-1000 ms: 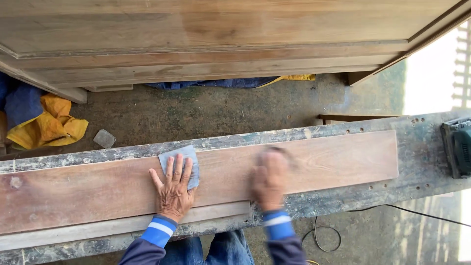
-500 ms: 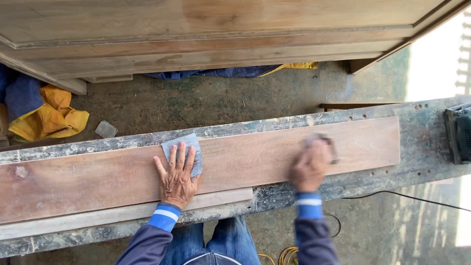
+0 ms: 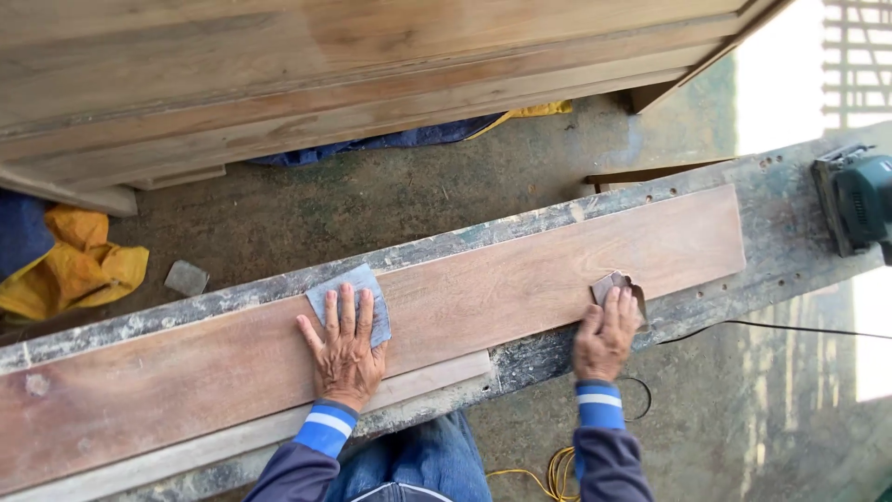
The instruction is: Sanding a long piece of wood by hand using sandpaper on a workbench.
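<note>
Dusty concrete floor [image 3: 390, 200], stacked timber panels [image 3: 279, 65], bright daylight right.

A long flat reddish-brown wooden board [image 3: 483, 297] is laid along a worn paint-speckled workbench plank [image 3: 771, 232], running from 8 o'clock to 2 o'clock. A narrower pale wooden strip [image 3: 279, 428] is placed just beside it, on the near side. On the board, a grey sheet of sandpaper [image 3: 346, 296] is pressed under the flat left hand [image 3: 342, 353]. At 3 o'clock from it, well apart, the right hand [image 3: 606, 336] is set at the board's near edge, on a small brown folded piece of sandpaper [image 3: 615, 286]. At the bench's 2 o'clock end a dark green electric sander [image 3: 859, 197] is placed. Behind the bench, at 9 o'clock, a crumpled yellow cloth [image 3: 79, 270] is lying on the floor.
</note>
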